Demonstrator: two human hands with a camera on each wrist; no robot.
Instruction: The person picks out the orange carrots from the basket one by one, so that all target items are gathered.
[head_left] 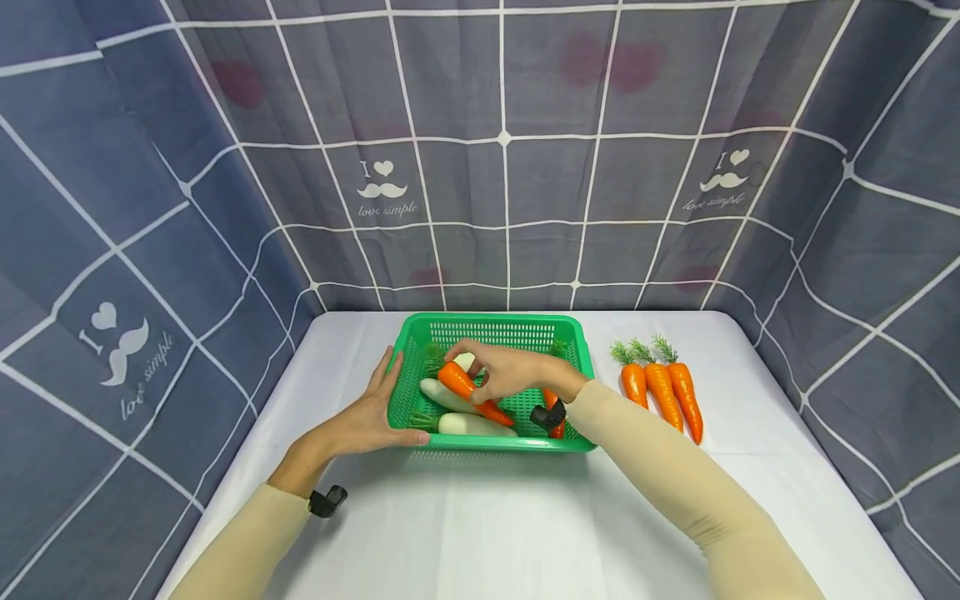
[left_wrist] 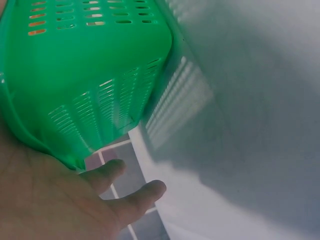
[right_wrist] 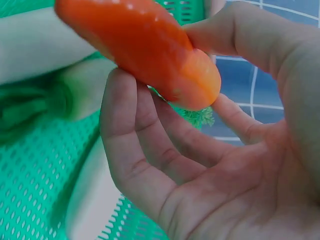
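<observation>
My right hand pinches an orange carrot between thumb and fingers, above the inside of a green plastic basket. In the right wrist view, the carrot lies slanted across the fingers, its rounded thick end near the palm. White radishes lie beneath it, one long white radish near the front wall. Another carrot is in the basket's right part, partly hidden by my right wrist. My left hand touches the basket's left front corner with fingers extended; its thumb lies along the front rim.
Three carrots with green tops lie side by side on the white table to the right of the basket, one being the outer carrot. A grey checked curtain encloses the table at the back and both sides.
</observation>
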